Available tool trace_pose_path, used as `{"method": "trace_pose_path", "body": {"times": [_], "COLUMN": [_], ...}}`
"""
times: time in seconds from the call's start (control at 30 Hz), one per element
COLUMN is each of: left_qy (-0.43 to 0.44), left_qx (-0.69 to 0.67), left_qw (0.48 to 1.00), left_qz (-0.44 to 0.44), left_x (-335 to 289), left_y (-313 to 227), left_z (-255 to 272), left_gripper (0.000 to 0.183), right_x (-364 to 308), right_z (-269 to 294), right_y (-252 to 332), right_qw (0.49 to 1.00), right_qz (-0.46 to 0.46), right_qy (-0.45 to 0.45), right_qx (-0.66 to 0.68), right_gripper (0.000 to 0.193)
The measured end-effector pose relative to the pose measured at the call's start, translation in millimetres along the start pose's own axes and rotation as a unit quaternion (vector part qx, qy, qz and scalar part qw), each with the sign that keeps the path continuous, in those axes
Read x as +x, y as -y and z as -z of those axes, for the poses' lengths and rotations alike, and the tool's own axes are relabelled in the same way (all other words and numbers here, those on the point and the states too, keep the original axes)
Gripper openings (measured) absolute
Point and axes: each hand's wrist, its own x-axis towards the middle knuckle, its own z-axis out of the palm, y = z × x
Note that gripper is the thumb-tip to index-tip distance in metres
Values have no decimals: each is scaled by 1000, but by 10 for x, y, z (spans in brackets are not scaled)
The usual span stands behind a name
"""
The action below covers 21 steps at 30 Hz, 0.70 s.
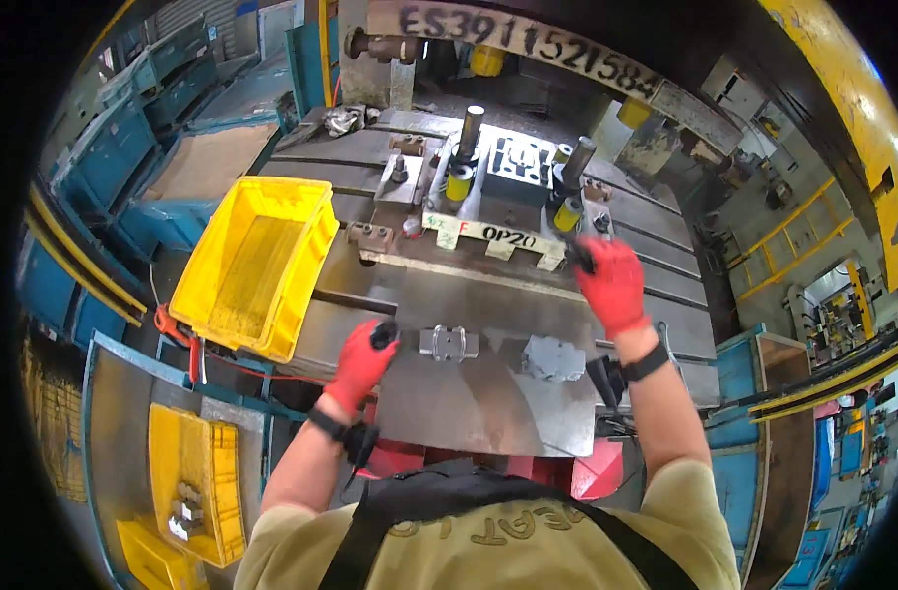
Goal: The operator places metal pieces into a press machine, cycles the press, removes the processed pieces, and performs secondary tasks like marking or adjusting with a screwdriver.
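My left hand [360, 364], in a red glove, is above the near left part of the metal press bed [439, 408]. Its fingers are curled, with a dark patch at the tips. Just right of it lies a small grey metal part [449, 343] with a raised band. My right hand [613, 285], also red-gloved, is raised by the front right corner of a die [516, 192] with two upright posts. These fingers curl too, around something dark that I cannot make out. A light grey block or folded cloth [553, 358] lies on the bed below that hand.
An empty yellow bin [301, 265] stands at the left edge of the bed. Lower left, another yellow bin [218, 492] holds a few metal parts. A marked beam [538, 44] crosses above the die. Clamps [400, 175] flank the die.
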Motion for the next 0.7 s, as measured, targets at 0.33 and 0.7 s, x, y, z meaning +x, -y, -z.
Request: {"method": "trace_pose_path", "body": {"times": [0.33, 0.7], "left_qy": [176, 193], "left_qx": [-244, -219], "left_qw": [876, 829], "left_qz": [377, 476], "left_x": [-921, -1693], "left_y": [148, 1091], "left_z": [980, 701], "left_gripper": [21, 24], "right_x": [1164, 1165], "right_z": [-911, -1129], "right_y": [-509, -530], "right_qw": [995, 982], "right_qz": [31, 63], "right_qy": [-76, 21], "right_qx": [-61, -174], "right_gripper": [22, 16]}}
